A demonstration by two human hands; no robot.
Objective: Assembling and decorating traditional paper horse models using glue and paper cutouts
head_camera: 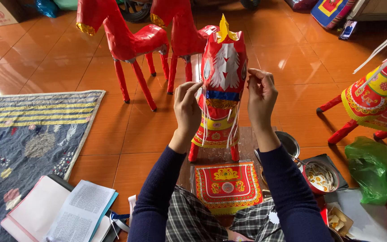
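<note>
- The left hand (pixel 187 104) and right hand (pixel 260 96) pinch the paper horse (pixel 220 85) by its head.
- It stands on a shiny orange tile floor (pixel 292 67).
- A striped mat (pixel 27 130) lies at the floor's left edge.

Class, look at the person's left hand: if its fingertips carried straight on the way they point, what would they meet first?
The left hand points right, toward the decorated paper horse's head; it would probably meet that first, seemingly almost touching, though depth is unclear.
</note>
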